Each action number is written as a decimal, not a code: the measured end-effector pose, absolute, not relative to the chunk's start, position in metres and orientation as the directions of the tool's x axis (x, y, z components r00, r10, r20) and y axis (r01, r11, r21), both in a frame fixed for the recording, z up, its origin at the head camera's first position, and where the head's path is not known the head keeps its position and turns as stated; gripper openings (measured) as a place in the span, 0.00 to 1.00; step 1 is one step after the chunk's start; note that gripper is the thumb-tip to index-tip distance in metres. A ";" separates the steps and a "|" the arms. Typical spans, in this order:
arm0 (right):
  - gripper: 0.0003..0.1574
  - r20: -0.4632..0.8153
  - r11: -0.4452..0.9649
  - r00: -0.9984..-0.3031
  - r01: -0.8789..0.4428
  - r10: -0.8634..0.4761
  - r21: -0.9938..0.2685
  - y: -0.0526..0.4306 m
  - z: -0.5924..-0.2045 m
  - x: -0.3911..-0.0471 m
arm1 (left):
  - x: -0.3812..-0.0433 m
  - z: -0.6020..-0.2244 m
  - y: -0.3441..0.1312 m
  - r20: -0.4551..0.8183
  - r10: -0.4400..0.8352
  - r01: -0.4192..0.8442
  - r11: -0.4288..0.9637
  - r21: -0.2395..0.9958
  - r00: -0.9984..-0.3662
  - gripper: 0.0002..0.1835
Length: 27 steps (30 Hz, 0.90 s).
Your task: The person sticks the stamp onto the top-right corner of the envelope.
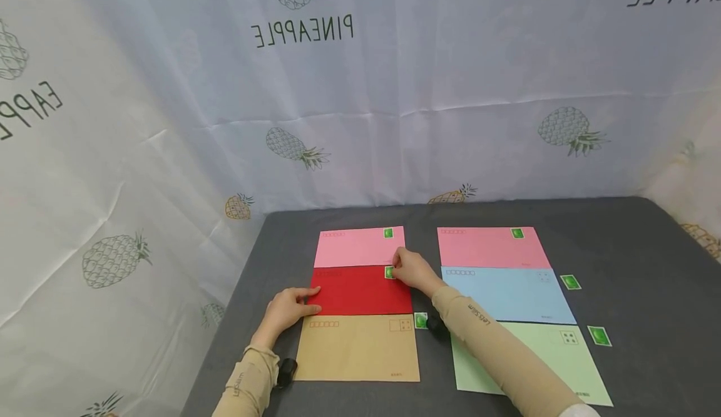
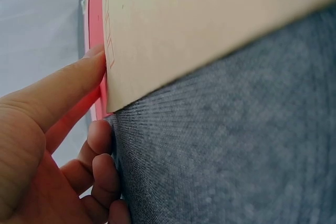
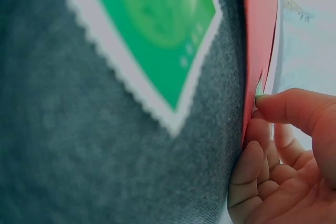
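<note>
**Green stamp (image 1: 388, 272) at upper right corner of red envelope (image 1: 360, 292), pinched by right hand (image 1: 418, 272)**

Right hand: fingers drawn in, thumb and forefinger closed on the stamp's right edge. The stamp lies over the envelope's corner; whether it is fully flat cannot be determined.

Left hand (image 1: 286, 309): fingers relaxed, thumb and forefinger spread apart, their tips resting on the left edge of the red envelope. Nothing is gripped.

Left column, far to near: left pink envelope (image 1: 349, 251), bearing a stamp (image 1: 388, 233) at its upper right; the red envelope; brown envelope (image 1: 355, 348), its printed stamp box uncovered. A loose stamp (image 1: 420, 320) lies just beside the brown envelope's right edge.

Right column, far to near: right pink envelope (image 1: 490, 248), with a corner stamp (image 1: 517, 233); blue envelope (image 1: 507, 292); pale green envelope (image 1: 549, 342), partly covered by the right sleeve (image 1: 501, 348). Two further stamps, one near the blue envelope (image 1: 571, 282) and one near the pale green, lie on the dark grey worktop (image 1: 648, 367).

Backdrop: white curtain (image 1: 394, 79) printed with pineapples.
</note>
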State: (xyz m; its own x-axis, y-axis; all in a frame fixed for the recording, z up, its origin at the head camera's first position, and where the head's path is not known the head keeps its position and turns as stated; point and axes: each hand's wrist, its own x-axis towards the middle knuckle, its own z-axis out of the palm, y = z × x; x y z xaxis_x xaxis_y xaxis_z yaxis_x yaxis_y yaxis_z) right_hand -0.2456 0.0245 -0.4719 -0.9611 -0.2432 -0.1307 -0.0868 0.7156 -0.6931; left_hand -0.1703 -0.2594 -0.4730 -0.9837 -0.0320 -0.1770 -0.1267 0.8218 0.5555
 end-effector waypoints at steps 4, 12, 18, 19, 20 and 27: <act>0.06 -0.125 0.724 -0.962 -0.094 -0.243 -0.683 0.025 -0.471 -0.245 | -0.171 -0.472 -0.259 -0.175 -0.033 -0.126 0.822 0.556 -0.984 0.27; 0.02 -0.131 0.744 -0.960 -0.102 -0.248 -0.661 0.025 -0.471 -0.244 | -0.169 -0.473 -0.260 -0.174 -0.032 -0.124 0.826 0.549 -0.984 0.27; 0.05 -0.124 0.751 -0.953 -0.133 -0.276 -0.647 0.025 -0.473 -0.245 | -0.169 -0.474 -0.259 -0.165 -0.028 -0.116 0.826 0.551 -0.986 0.26; 0.05 -0.124 0.748 -0.951 -0.138 -0.283 -0.649 0.025 -0.473 -0.245 | -0.169 -0.474 -0.259 -0.161 -0.026 -0.112 0.825 0.554 -0.987 0.26; 0.06 -0.127 0.746 -0.949 -0.141 -0.290 -0.652 0.026 -0.473 -0.245 | -0.168 -0.474 -0.259 -0.156 -0.024 -0.108 0.824 0.556 -0.987 0.26; 0.05 -0.135 0.726 -0.943 -0.138 -0.305 -0.674 0.030 -0.474 -0.245 | -0.169 -0.473 -0.258 -0.149 -0.023 -0.104 0.818 0.566 -0.989 0.26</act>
State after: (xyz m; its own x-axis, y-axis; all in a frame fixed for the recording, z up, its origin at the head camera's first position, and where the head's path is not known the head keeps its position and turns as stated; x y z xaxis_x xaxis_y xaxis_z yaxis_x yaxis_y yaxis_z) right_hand -0.2454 0.0296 -0.4735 -0.9426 -0.3052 -0.1355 -0.1382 0.7259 -0.6738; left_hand -0.1685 -0.2582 -0.4735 -0.9886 -0.0226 -0.1489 -0.1039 0.8181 0.5656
